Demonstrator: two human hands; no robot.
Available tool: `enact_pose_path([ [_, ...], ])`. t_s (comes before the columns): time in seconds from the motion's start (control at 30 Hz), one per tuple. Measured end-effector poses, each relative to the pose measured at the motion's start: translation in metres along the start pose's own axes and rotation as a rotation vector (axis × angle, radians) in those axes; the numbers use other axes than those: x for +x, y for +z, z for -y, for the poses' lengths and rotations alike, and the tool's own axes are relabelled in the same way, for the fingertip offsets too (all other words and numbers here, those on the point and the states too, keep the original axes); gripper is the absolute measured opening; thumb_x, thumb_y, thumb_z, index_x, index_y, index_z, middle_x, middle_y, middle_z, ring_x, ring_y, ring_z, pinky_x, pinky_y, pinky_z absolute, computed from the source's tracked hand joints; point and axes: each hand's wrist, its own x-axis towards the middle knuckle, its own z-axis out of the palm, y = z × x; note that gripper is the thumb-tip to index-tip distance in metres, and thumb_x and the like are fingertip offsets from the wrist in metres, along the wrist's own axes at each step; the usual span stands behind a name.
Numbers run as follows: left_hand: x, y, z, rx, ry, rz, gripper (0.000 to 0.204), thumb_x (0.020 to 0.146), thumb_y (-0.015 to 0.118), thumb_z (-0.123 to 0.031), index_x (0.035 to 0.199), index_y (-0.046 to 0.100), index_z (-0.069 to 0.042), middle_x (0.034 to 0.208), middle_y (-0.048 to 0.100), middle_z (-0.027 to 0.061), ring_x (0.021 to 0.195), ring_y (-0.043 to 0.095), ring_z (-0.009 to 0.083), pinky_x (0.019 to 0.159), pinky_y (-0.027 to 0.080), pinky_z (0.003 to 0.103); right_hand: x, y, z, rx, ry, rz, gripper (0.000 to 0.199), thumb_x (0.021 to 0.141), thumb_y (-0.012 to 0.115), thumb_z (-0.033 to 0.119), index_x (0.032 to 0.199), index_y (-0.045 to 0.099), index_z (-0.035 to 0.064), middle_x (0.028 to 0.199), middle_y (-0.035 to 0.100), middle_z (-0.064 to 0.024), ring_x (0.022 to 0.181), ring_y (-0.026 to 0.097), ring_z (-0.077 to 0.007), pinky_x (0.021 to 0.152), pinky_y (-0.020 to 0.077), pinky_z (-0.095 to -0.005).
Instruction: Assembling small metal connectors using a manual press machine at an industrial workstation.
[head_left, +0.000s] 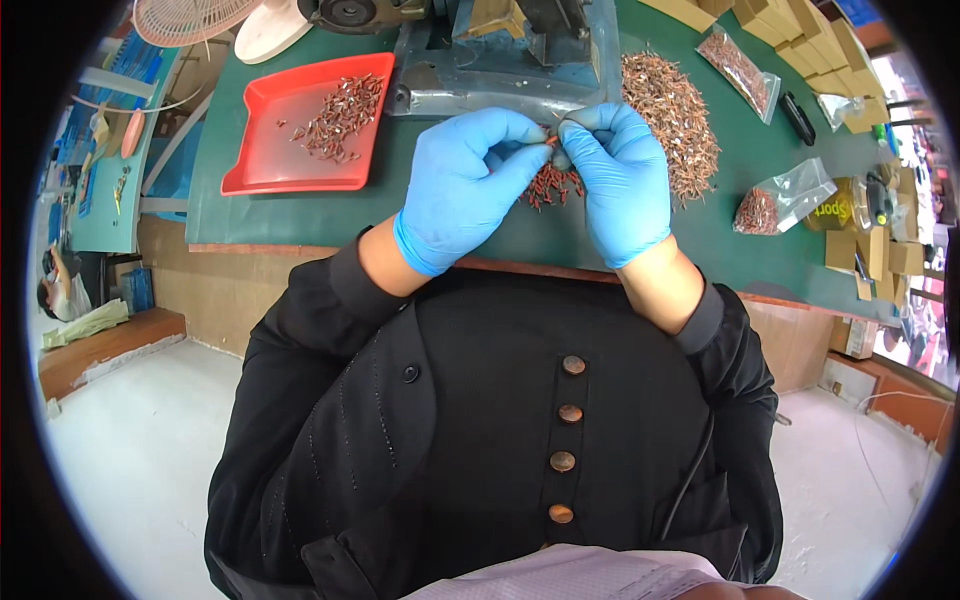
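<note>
Seen from above, a person in a black coat (480, 370) with a row of round, bronze-coloured buttons (563, 461) sits or stands at a green table (300, 225). Both hands wear blue gloves and meet just beyond the table's front edge. The left hand (462, 190) pinches a small reddish-brown piece (551, 141) between thumb and forefinger. The right hand (627, 178) has its thumb and fingertips drawn together right beside that piece; whether they grip it too, I cannot tell. On the table beneath the fingertips lies a small pile of similar red pieces (548, 188), partly hidden by the hands.

To the left, a red tray (262, 165) holds loose brown and silvery pieces (345, 112) toward its right side. To the right of the hands spreads a large heap of such pieces (670, 130), and farther right lies a partly filled clear bag (762, 210).

Farther back are a machine with a grey metal base (500, 92), another filled clear bag (735, 62), a fan (190, 14) at left, and cardboard boxes (830, 50) at right.
</note>
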Motion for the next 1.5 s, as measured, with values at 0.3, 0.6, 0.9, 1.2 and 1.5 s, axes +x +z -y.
enact_pose_path([
  [0.3, 0.111, -0.016, 0.015, 0.127, 0.384, -0.453, 0.009, 0.078, 0.065, -0.006, 0.085, 0.064, 0.0, 0.073, 0.063, 0.0115, 0.062, 0.06, 0.0197, 0.058, 0.047, 0.029, 0.102, 0.01, 0.009, -0.164, -0.198, -0.178, 0.014, 0.088, 0.059, 0.009, 0.094, 0.056, -0.0025, 0.081, 0.063, -0.0061, 0.068, 0.06, -0.0108, 0.064, 0.0486, -0.023],
  [0.6, 0.167, -0.012, 0.036, 0.398, 0.53, -0.577, 0.01, 0.078, 0.067, -0.006, 0.087, 0.065, -0.001, 0.068, 0.062, 0.0043, 0.054, 0.053, 0.0076, 0.052, 0.043, 0.022, 0.16, 0.018, 0.011, -0.38, -0.384, -0.386, 0.019, 0.081, 0.067, 0.014, 0.087, 0.061, -0.0037, 0.073, 0.064, -0.0078, 0.065, 0.058, -0.0104, 0.06, 0.0468, -0.0239],
  [0.9, 0.181, -0.006, 0.041, 0.383, 0.579, -0.657, 0.009, 0.069, 0.07, -0.005, 0.073, 0.063, -0.008, 0.064, 0.06, 0.0069, 0.057, 0.057, 0.0249, 0.051, 0.044, 0.034, 0.171, 0.021, 0.015, -0.421, -0.367, -0.438, 0.019, 0.076, 0.066, 0.016, 0.081, 0.063, -0.0019, 0.07, 0.065, -0.0114, 0.062, 0.062, -0.0167, 0.061, 0.0502, -0.0289],
  [1.2, 0.19, -0.007, 0.043, 0.424, 0.62, -0.664, 0.009, 0.069, 0.07, -0.007, 0.072, 0.062, -0.008, 0.065, 0.06, 0.0078, 0.057, 0.057, 0.0267, 0.051, 0.045, 0.035, 0.177, 0.021, 0.017, -0.395, -0.357, -0.418, 0.019, 0.075, 0.067, 0.016, 0.08, 0.063, -0.002, 0.07, 0.065, -0.012, 0.062, 0.062, -0.0164, 0.061, 0.0501, -0.0286],
  [1.5, 0.19, -0.007, 0.041, 0.513, 0.666, -0.658, 0.011, 0.071, 0.072, -0.003, 0.078, 0.064, -0.003, 0.062, 0.058, 0.0076, 0.051, 0.055, 0.0182, 0.049, 0.043, 0.028, 0.177, 0.018, 0.015, -0.337, -0.314, -0.382, 0.02, 0.075, 0.066, 0.015, 0.083, 0.063, -0.0029, 0.072, 0.065, -0.012, 0.063, 0.061, -0.0158, 0.061, 0.0498, -0.0283],
])
